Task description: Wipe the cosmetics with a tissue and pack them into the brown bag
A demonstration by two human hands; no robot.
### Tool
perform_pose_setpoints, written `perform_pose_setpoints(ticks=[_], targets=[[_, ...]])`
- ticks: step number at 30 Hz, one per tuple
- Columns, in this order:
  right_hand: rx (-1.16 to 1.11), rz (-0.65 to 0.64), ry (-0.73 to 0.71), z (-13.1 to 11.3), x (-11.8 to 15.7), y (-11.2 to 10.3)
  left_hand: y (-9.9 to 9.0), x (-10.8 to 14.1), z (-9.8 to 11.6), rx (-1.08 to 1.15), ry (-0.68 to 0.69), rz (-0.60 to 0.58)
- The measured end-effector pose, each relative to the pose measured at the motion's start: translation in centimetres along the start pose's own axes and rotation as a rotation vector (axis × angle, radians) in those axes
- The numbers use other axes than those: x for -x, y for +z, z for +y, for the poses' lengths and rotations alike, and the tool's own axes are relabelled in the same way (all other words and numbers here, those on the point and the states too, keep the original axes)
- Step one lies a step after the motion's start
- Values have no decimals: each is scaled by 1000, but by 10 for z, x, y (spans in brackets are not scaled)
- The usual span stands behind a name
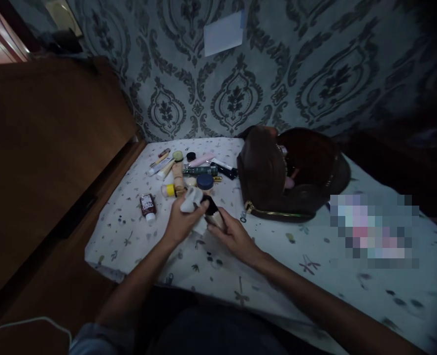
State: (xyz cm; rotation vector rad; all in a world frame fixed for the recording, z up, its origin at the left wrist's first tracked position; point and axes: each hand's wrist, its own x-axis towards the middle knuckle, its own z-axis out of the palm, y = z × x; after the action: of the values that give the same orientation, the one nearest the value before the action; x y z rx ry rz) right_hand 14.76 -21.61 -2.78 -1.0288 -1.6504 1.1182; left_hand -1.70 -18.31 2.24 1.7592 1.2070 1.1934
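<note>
Over printed white cloth point(277, 251), our left hand point(181, 222) pinches white tissue point(191, 199) while our right hand point(239, 240), fingers curled, clasps a black-capped bottle point(217, 220).

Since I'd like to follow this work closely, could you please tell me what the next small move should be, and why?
Probably to wipe the bottle with the tissue: the right hand grips the bottle, while the left hand holds the tissue close by the bottle's black cap.
</note>
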Motion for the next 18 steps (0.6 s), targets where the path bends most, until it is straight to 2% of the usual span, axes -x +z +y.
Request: perform_pose_setpoints(ticks=[2, 4, 7, 9, 12, 15, 18], targets=[[-193, 6, 124, 7, 1, 1, 5, 1, -4, -36, 7, -50], [-375, 21, 234, 10, 3, -1, 2, -1, -5, -67, -1, -32], [-584, 31, 311, 7, 4, -6, -5, -5, -3, -86, -11, 66], [-664, 3, 330, 4, 4, -7, -3, -4, 1, -133, 29, 50], [-672, -71, 314, 5, 4, -6, 8, 2, 7, -299, 166, -120], [-573, -110, 233, 10, 6, -6, 18, 8, 13, -444, 292, -297], [-448, -154, 176, 10, 8, -8, 18, 8, 20, -429, 290, -397]])
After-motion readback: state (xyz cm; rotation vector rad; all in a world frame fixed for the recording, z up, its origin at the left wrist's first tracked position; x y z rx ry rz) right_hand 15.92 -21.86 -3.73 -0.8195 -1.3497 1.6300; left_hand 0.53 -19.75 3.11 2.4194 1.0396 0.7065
